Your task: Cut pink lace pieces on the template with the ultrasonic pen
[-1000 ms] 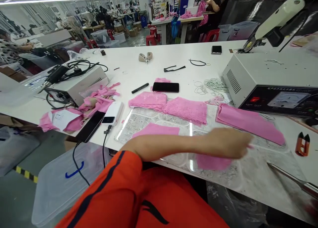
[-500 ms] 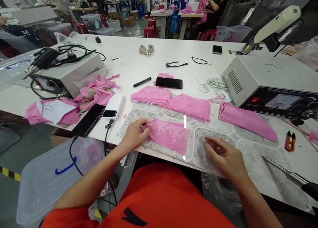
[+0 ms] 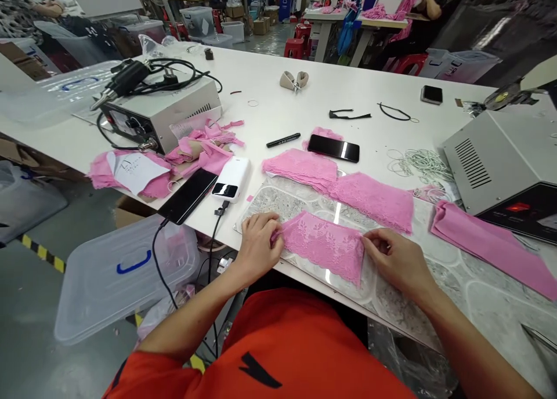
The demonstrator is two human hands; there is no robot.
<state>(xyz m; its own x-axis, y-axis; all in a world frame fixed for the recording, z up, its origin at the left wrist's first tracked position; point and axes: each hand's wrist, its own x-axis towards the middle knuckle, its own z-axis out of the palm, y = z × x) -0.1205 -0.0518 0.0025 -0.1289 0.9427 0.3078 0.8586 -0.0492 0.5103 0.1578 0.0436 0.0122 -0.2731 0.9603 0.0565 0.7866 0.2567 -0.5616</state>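
Your right hand (image 3: 398, 261), apart from the lace (image 3: 324, 243) earlier, now pinches its right edge; your left hand (image 3: 260, 242) pinches the left. The bin's (image 3: 104, 294) contents are unclear.

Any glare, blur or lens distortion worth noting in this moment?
Head view: white glare streaks the glossy grey marbled mat and the black rectangular phone at centre; head view: the pink lace piece is sharp enough to show its floral pattern; head view: apparent wide-angle stretch toward the right edge, on the pale grey box.
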